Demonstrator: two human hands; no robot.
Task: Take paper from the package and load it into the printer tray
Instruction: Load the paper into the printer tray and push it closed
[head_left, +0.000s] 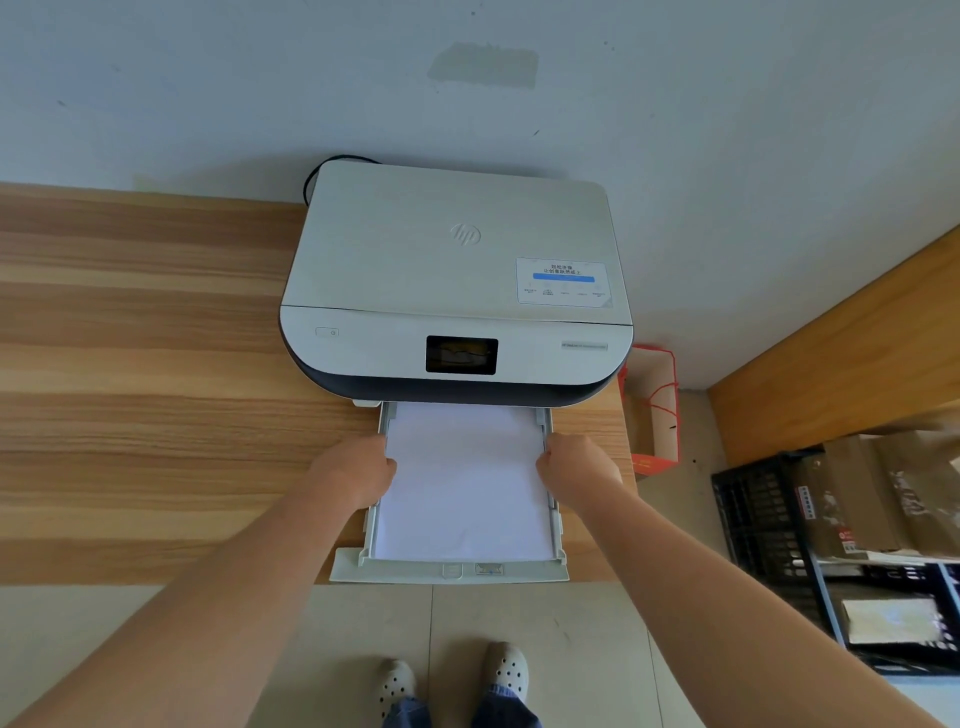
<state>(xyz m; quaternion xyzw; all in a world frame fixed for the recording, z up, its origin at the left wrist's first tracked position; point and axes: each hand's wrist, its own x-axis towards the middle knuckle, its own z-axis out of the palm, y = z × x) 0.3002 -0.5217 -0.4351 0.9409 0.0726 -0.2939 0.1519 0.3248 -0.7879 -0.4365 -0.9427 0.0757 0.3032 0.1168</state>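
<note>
A white printer (457, 270) with a dark base stands on the wooden desk (145, 364) against the wall. Its paper tray (452, 570) is pulled out toward me, past the desk's front edge. A stack of white paper (465, 488) lies flat inside the tray. My left hand (358, 470) grips the tray's left side rail, fingers curled against the paper's edge. My right hand (576, 470) grips the right side rail the same way. No paper package is in view.
A red and white paper bag (654, 410) stands on the floor right of the desk. Further right are a black crate (763, 525) and cardboard boxes (883, 493) beside a wooden panel. My feet in pale clogs (452, 675) stand on tiled floor.
</note>
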